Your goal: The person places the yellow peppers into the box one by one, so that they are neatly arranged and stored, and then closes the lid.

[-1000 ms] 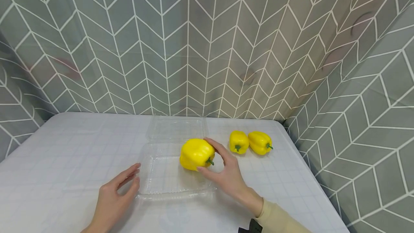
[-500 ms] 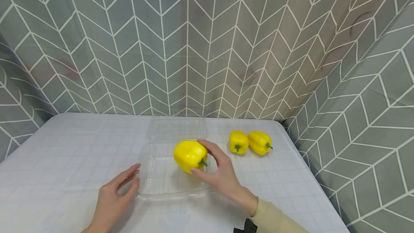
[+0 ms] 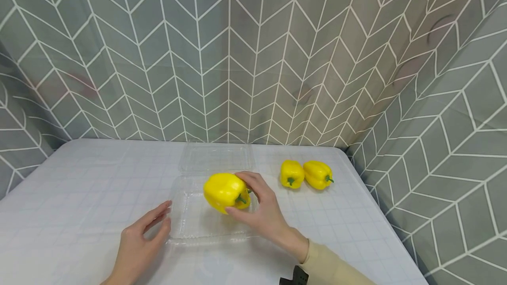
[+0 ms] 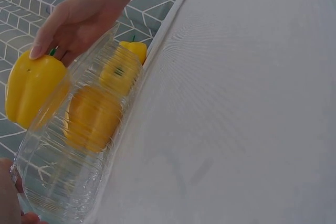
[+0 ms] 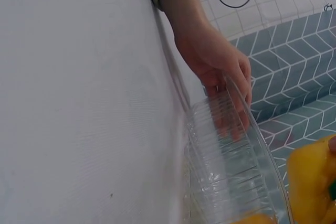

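My right hand [image 3: 263, 210] holds a yellow bell pepper [image 3: 221, 190] by its stem end, thumb in front and fingers behind, over a clear plastic clamshell container [image 3: 188, 219]. Its hinged lid [image 3: 215, 157] lies folded back behind the base. Through the container's wall in the left wrist view, another yellow bell pepper [image 4: 93, 121] appears, seemingly inside the base; from the head it is mostly hidden behind the held one. The left hand [image 3: 138, 241] rests at the container's left edge, fingertips touching the wall, the fingers gently bent and not wrapped round anything.
Two more yellow bell peppers, one upright [image 3: 292, 174] and one on its side [image 3: 318, 175], sit close together to the right of the container. A white cloth with a faint grid covers the table [image 3: 99, 175]. A grey patterned curtain [image 3: 214, 56] hangs behind it.
My right hand has carried the bell pepper leftward and slightly toward me over the container, uncovering part of another pepper behind it. The left hand has stayed still.
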Tool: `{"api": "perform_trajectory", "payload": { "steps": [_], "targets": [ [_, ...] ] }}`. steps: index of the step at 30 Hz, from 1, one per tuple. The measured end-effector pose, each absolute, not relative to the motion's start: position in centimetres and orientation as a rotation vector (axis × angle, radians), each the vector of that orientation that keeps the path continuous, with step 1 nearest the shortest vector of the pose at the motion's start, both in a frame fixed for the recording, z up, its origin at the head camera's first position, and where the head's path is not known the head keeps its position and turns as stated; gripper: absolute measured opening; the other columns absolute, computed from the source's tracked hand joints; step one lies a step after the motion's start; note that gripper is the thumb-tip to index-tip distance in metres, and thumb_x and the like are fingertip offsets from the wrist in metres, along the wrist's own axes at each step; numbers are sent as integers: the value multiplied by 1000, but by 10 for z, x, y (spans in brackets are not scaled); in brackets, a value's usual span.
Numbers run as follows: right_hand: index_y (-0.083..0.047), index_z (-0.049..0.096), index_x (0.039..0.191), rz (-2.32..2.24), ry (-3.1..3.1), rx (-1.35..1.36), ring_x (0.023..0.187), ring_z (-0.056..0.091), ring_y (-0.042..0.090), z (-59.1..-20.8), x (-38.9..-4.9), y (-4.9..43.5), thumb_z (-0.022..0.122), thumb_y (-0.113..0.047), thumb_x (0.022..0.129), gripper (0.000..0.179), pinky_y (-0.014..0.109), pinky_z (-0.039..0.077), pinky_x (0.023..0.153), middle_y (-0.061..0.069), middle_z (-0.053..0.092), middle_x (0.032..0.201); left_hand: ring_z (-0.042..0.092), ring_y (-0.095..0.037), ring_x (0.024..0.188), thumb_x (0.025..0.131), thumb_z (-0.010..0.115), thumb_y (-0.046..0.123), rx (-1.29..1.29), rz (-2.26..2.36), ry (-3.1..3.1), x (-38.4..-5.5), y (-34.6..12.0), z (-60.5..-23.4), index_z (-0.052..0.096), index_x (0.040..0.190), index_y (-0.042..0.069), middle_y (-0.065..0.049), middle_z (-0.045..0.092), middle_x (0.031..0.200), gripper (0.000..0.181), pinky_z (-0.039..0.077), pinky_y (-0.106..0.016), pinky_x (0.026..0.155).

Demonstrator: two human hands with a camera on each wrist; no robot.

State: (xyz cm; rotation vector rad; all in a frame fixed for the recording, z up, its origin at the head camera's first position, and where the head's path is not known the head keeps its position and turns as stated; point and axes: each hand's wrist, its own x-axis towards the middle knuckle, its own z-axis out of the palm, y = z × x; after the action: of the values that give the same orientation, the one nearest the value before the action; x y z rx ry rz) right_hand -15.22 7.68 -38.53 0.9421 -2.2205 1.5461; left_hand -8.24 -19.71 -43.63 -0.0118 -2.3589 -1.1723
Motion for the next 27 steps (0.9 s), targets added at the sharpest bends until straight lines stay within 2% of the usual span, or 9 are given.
{"api": "perform_trajectory", "payload": {
  "steps": [14,27],
  "targets": [
    [-13,58,136,1531,-2212,998,123,58,18,-386,-155,64,86,-16,76,66,35,49,107,1,59,134,66,5,97,92,68,7,15,-1170,-2373,-82,-197,-435,68,128,11,-4,75,114,36,40,3,88],
    [-18,58,137,1554,-2269,1016,124,57,16,-385,-154,53,87,-17,76,67,34,48,108,-4,59,137,67,4,95,91,68,7,7,-1169,-2368,-83,-197,-436,68,128,11,-4,74,114,37,40,3,89]
  ]
}}
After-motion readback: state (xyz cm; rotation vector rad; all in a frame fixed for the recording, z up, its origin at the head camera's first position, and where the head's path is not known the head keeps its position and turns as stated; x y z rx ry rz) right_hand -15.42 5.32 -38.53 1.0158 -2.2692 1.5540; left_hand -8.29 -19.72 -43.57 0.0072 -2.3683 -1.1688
